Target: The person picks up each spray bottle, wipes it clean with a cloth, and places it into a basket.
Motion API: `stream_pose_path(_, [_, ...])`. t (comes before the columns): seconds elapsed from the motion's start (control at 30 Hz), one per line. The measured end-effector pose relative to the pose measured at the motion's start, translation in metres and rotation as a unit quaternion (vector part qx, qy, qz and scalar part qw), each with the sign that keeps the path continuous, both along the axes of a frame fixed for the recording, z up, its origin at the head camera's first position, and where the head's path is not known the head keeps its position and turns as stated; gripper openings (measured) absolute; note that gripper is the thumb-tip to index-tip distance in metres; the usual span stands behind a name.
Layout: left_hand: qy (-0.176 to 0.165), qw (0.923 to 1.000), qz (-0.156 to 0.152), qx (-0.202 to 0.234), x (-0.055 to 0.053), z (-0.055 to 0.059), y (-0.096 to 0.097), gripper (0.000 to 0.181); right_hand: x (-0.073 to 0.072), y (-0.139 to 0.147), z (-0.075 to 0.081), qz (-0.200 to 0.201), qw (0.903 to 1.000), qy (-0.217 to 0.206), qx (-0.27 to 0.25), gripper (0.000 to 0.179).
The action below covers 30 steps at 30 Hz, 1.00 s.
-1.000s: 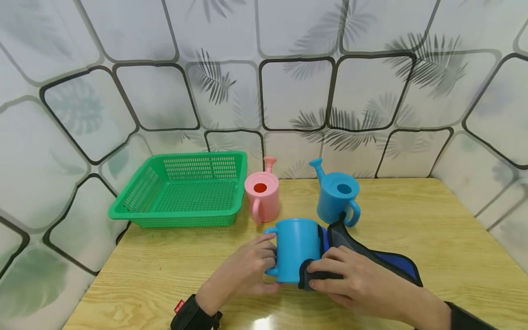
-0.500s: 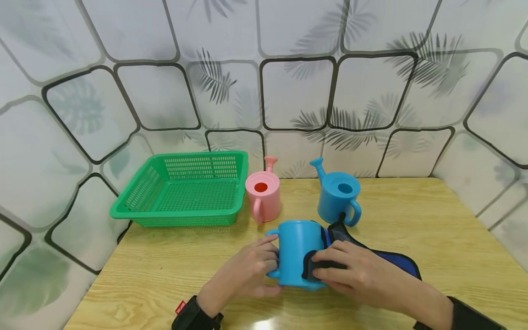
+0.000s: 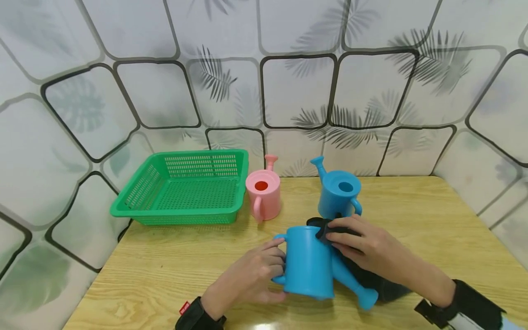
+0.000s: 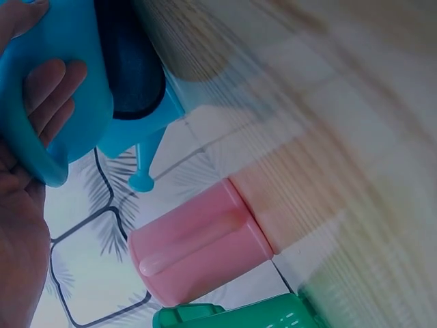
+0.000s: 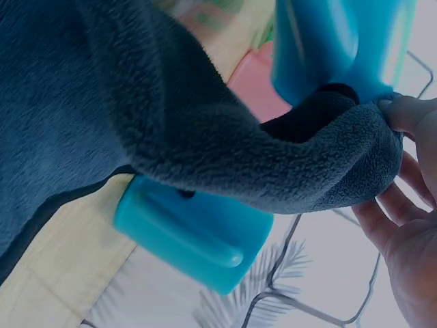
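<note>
Nearest me in the head view is a blue toy watering can [image 3: 308, 266], its handle at the left and its spout [image 3: 349, 277] slanting down to the right. The fingers of my left hand [image 3: 256, 271] are curled through its handle; the left wrist view shows the same grip. My right hand [image 3: 371, 247] pinches a dark grey fleecy cloth [image 5: 225, 150] with black edging, holding it at the can's upper right rim. Part of the cloth hangs behind the spout, beneath my right forearm. The can's opening is hidden.
A second blue watering can [image 3: 338, 195] stands just behind my right hand. Left of it is a pink watering can [image 3: 269, 201], beside a green plastic basket [image 3: 177, 214]. A patterned curtain [image 3: 297, 96] borders the wooden table [image 3: 165, 270] at the back.
My right hand and the cloth have moved up from the can's lower right side to its rim, baring the spout. The held can has shifted slightly right and toward me.
</note>
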State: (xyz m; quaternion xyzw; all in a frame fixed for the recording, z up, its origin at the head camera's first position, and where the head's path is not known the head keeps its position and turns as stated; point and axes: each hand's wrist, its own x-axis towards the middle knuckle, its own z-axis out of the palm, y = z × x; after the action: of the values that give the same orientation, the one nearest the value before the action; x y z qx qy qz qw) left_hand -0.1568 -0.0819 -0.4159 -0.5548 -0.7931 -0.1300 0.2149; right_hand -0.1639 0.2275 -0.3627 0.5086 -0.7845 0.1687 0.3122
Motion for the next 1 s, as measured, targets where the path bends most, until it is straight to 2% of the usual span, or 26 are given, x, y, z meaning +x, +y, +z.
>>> stream_pose_path(0.17, [-0.001, 1.0000, 0.007, -0.005, 0.000, 0.002, 0.000, 0.030, -0.004, 0.007, 0.000, -0.032, 0.9994, 0.004, -0.016, 0.043])
stream_pose_path(0.3, [-0.012, 0.9999, 0.011, -0.004, 0.000, 0.004, -0.001, 0.028, -0.004, 0.008, 0.001, -0.038, 0.9988, -0.006, -0.031, 0.044])
stream_pose_path(0.63, [-0.020, 0.9997, 0.015, 0.001, 0.000, 0.004, -0.002, 0.028, 0.001, 0.001, 0.003, -0.001, 0.9991, 0.007, -0.041, 0.039])
stream_pose_path(0.77, [-0.029, 0.9993, 0.024, 0.007, -0.001, 0.005, -0.003, 0.029, 0.007, -0.002, 0.001, 0.022, 0.9992, -0.011, -0.032, 0.036])
stream_pose_path(1.0, [-0.013, 0.9991, 0.040, 0.001, -0.004, 0.008, -0.003, 0.031, 0.022, -0.010, 0.001, 0.062, 0.9978, -0.020, -0.015, 0.031])
